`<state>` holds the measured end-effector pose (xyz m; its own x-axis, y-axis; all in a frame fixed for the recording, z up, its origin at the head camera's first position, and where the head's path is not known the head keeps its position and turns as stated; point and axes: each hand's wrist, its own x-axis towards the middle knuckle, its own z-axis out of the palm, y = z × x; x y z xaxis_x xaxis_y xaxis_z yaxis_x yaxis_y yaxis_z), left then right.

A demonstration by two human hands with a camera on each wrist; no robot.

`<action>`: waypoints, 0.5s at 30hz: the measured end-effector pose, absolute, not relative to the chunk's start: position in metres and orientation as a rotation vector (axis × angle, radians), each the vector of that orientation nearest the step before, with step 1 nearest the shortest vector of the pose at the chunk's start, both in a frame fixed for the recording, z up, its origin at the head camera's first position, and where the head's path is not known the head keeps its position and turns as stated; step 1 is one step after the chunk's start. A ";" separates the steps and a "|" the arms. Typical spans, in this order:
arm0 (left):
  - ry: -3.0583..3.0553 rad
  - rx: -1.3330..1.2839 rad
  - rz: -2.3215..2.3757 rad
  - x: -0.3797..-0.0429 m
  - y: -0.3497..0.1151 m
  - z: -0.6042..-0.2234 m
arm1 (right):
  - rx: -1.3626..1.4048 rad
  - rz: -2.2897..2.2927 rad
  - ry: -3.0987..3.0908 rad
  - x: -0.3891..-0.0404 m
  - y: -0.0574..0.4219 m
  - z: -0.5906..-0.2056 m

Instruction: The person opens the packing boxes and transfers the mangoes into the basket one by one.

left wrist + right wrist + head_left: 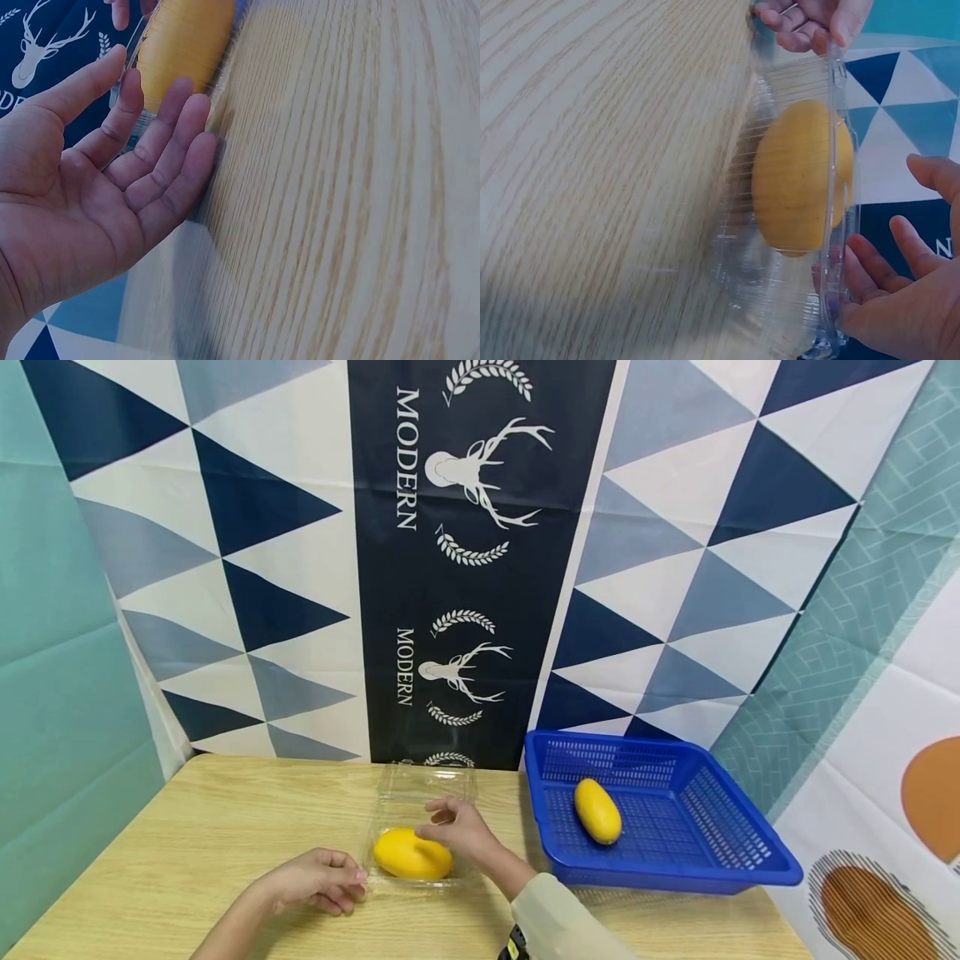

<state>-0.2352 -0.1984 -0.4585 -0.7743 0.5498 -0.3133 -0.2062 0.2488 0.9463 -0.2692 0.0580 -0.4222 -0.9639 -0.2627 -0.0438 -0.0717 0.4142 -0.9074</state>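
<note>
A yellow mango [412,854] lies in the near part of a clear plastic clamshell container [795,82], whose lid [426,782] is laid back toward the wall. At the container's near left corner, my left hand [318,881] pinches the rim between thumb and index finger, the other fingers loosely bent. My right hand [465,831] is over the right side of the container, beside the mango. In the right wrist view, the fingers of the right hand [907,292] are at the container's rim, with the thumb spread apart and nothing gripped.
To the right stands a blue plastic basket [660,877] with a second yellow mango [597,811] in it. The wooden table [247,810] ends at a patterned cloth [300,568] hung behind it. A teal cloth [67,652] hangs along the left side.
</note>
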 end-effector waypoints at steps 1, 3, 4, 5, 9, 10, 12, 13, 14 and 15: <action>1.909 0.315 1.586 -0.235 -0.199 -0.458 | -0.302 -1.570 2.490 -0.269 0.057 -0.423; 1.907 0.321 1.590 -0.235 -0.199 -0.458 | -0.305 -1.549 2.494 -0.268 0.056 -0.424; 1.904 0.324 1.593 -0.234 -0.199 -0.458 | -0.307 -1.539 2.497 -0.268 0.055 -0.424; 1.903 0.327 1.594 -0.234 -0.199 -0.458 | -0.307 -1.529 2.501 -0.268 0.054 -0.424; 1.904 0.328 1.595 -0.234 -0.199 -0.458 | -0.297 -1.495 2.512 -0.267 0.049 -0.425; 1.905 0.324 1.595 -0.234 -0.199 -0.458 | -0.296 -1.484 2.519 -0.267 0.048 -0.426; 1.907 0.316 1.593 -0.234 -0.199 -0.458 | -0.296 -1.468 2.521 -0.267 0.047 -0.427; 1.908 0.314 1.593 -0.234 -0.198 -0.458 | -0.297 -1.465 2.523 -0.267 0.046 -0.428; 1.909 0.312 1.594 -0.234 -0.198 -0.458 | -0.298 -1.458 2.526 -0.268 0.046 -0.429; 1.912 0.309 1.594 -0.234 -0.198 -0.458 | -0.301 -1.453 2.526 -0.268 0.046 -0.430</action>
<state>-0.2343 -0.1980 -0.4580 -0.7788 0.5456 -0.3095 -0.2064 0.2431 0.9478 -0.2681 0.0457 -0.4304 -0.9567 -0.2797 -0.0810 -0.0707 0.4928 -0.8672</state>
